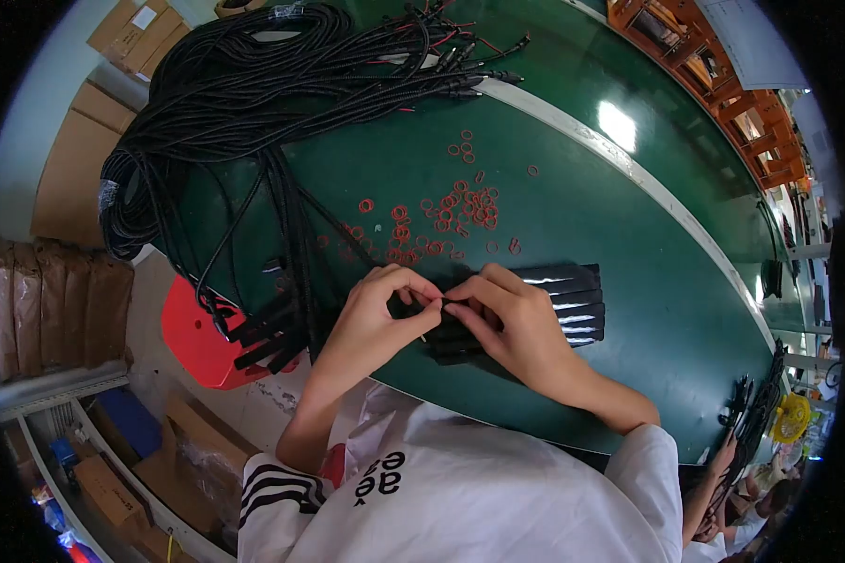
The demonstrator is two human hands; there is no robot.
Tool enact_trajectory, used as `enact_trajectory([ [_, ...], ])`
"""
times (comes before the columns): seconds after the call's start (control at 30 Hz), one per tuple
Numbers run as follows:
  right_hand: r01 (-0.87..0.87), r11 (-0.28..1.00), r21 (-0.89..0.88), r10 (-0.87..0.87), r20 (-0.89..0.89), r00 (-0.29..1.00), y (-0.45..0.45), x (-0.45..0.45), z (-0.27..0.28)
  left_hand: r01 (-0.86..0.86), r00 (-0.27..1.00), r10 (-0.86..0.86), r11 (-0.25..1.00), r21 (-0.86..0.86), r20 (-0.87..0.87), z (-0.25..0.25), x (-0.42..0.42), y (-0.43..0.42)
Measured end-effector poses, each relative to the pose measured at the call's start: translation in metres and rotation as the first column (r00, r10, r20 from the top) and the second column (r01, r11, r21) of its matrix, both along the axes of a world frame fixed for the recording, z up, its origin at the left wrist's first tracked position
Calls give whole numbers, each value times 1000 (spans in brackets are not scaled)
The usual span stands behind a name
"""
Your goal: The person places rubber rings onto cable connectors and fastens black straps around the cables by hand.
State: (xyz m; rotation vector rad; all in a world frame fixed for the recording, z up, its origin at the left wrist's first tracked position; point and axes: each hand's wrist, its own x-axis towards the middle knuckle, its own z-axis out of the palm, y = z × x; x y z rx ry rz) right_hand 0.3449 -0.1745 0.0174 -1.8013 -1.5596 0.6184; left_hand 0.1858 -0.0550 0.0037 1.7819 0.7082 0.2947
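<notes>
My left hand (382, 314) and my right hand (512, 324) meet fingertip to fingertip over the green table, each in a pinch. Between them is a small dark piece, mostly hidden by the fingers. Black flat strips or sleeves (577, 305) with shiny white streaks lie side by side beneath and beyond my right hand. Many small red rings (479, 206) are scattered on the table just past my hands. A large bundle of black cables (225, 103) lies at the upper left, and some strands hang down over the table edge beside my left forearm.
A red stool (192, 333) stands below the table edge at left. Cardboard boxes (80, 164) and wrapped brown packages (56, 305) are farther left. A pale strip (620, 164) crosses the green table (667, 357). At lower right, other people's arms (714, 479) are near black cables.
</notes>
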Motion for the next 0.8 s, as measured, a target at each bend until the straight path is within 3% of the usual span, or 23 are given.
enact_trajectory([
  [0.4,2,998,64,1,-45,999,-1,0,-2,-52,998,55,985,165,-17,-10,2,-10],
  [0.43,4,999,32,-1,-106,994,0,1,0,-51,998,54,985,165,-15,-9,2,-10],
  [0.6,98,993,-63,-108,-199,974,-1,-9,11,-175,978,179,984,-43,110,-11,5,-18],
  [0.67,50,997,66,-56,90,994,-1,-14,-3,-200,969,210,976,-86,130,-14,7,-22],
  [0.8,82,988,133,-110,223,969,0,-20,-15,-270,947,284,957,-109,152,-17,8,-27],
])
